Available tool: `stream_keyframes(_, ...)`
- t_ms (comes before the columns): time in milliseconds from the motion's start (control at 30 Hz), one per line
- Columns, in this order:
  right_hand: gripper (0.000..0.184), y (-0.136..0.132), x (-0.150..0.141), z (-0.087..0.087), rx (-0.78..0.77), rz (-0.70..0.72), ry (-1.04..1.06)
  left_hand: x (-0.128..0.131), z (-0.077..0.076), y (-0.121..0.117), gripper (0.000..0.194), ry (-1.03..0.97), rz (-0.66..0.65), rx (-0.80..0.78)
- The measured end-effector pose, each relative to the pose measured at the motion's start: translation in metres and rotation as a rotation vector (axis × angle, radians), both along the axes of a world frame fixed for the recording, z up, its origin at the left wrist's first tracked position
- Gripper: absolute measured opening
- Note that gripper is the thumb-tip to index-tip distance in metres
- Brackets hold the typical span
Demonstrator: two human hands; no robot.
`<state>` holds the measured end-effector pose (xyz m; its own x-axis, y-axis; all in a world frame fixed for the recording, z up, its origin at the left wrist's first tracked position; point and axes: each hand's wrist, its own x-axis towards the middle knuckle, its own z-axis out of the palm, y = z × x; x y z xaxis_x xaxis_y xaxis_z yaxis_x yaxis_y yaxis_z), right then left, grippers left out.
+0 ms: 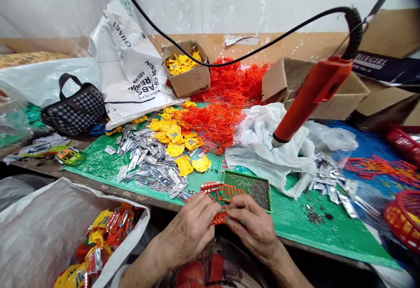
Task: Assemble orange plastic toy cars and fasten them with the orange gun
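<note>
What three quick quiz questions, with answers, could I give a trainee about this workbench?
1. What colour is the plastic frame between the left hand and the right hand?
2. True or false: the power screwdriver is lying flat on the table.
3. Where is the heap of small dark-grey bits: A, on the white sack; B, in the green tray; C, on the checked bag?

Key: 1. Orange. 2. False; it hangs tip down. 3. B.

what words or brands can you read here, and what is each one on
"CHIMEI": printed white sack
"ABS RESIN": same sack
"POLYLAC": same sack, near its lower edge
"BLUEGIRL": dark blue carton
Too small or blurred to read: the line under "BLUEGIRL" and the red characters on the green mat
</note>
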<state>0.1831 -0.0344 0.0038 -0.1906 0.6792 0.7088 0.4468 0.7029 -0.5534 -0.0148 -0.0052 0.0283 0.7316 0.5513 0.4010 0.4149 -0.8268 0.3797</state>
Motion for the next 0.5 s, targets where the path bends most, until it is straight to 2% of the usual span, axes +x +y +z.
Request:
stream_keyframes(100, 0.010, -0.001, -0.001, 0.001, -0.012, 0.017, 0.019, 0.001, 0.001, 0.000, 0.021, 0.027, -0.066, -0.042)
stream_keyframes(200, 0.009, 0.000, -0.002, 0.004, -0.067, 0.045, 0.083, 0.002, 0.004, 0.000, 0.019, -0.045, -0.071, -0.161)
stream_keyframes(367, 0.020, 0.002, -0.006, 0.006, -0.215, 0.075, 0.269, 0.004, 0.010, -0.005, 0.018, -0.221, -0.029, -0.587)
stream_keyframes(500, 0.028, -0.001, -0.019, -0.004, -0.385, 0.114, 0.425, 0.003, 0.011, -0.012, 0.016, -0.351, 0.045, -0.915)
